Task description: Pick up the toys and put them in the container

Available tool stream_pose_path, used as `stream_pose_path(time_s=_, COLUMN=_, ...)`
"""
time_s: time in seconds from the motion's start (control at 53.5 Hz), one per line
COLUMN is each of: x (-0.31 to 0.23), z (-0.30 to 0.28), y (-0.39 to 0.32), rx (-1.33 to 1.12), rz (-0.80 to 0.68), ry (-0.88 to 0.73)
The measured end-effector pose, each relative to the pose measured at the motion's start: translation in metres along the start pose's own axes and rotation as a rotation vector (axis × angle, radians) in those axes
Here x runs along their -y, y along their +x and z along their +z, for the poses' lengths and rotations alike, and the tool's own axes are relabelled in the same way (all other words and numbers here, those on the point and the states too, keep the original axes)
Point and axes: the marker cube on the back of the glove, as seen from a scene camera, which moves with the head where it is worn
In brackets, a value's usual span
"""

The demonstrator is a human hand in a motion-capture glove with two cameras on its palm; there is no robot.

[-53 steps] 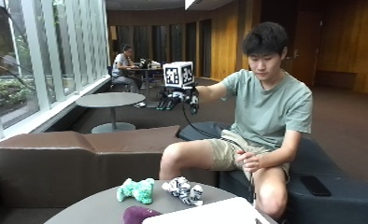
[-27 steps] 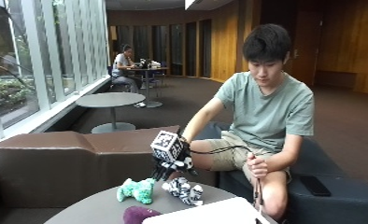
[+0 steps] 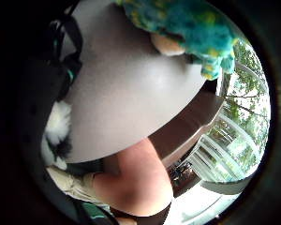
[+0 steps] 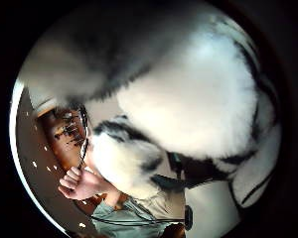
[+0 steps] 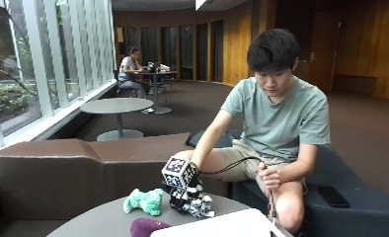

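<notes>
My hand: my gloved right hand (image 5: 183, 190) is down on the black-and-white toy; I cannot tell whether my fingers have curled round it or lie straight on top, since the outside view hides them

Black-and-white toy: the black-and-white plush toy (image 5: 196, 203) sits on the round table (image 5: 102, 222), directly under my hand; its fur fills the thumb side palm view (image 4: 188, 104), so it is right against my palm

Green toy: the green plush toy (image 5: 144, 201) lies on the table just beside the black-and-white toy, on the window side, apart from my hand; the little finger side palm view shows it (image 3: 192, 28) across a bare stretch of table

Purple toy: a purple toy (image 5: 145, 228) lies on the table near the black-and-white toy, toward the camera, partly cut off

Container: the white container (image 5: 227, 226) is just beside the black-and-white toy at the table's near edge; only its rim shows

Handling: I judge the plush to be light, soft and squashy, not fragile and not slippery; it should give under my fingers and may flop

Where to hold: I would wrap my fingers round the thick middle of the body, not a leg or ear, so it hangs steady on the short carry to the container

My other hand: bare, resting by my knee (image 5: 269, 177)
</notes>
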Motion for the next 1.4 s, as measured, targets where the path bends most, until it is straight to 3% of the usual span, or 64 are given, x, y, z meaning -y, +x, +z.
stream_pose_path(time_s=0.243, x=0.009, z=0.001, y=-0.016, rx=0.009, rz=0.035, ry=0.097)
stream_pose_path(time_s=0.412, x=0.007, z=-0.002, y=-0.016, rx=0.055, rz=0.060, ry=-0.012)
stream_pose_path(time_s=0.58, x=-0.003, z=-0.041, y=-0.015, rx=0.008, rz=0.050, ry=-0.125)
stream_pose_path(time_s=1.048, x=-0.030, z=-0.282, y=-0.046, rx=-0.071, rz=0.030, ry=0.202)
stream_pose_path(time_s=1.403, x=-0.020, z=-0.391, y=-0.139, rx=-0.143, rz=-0.053, ry=0.397)
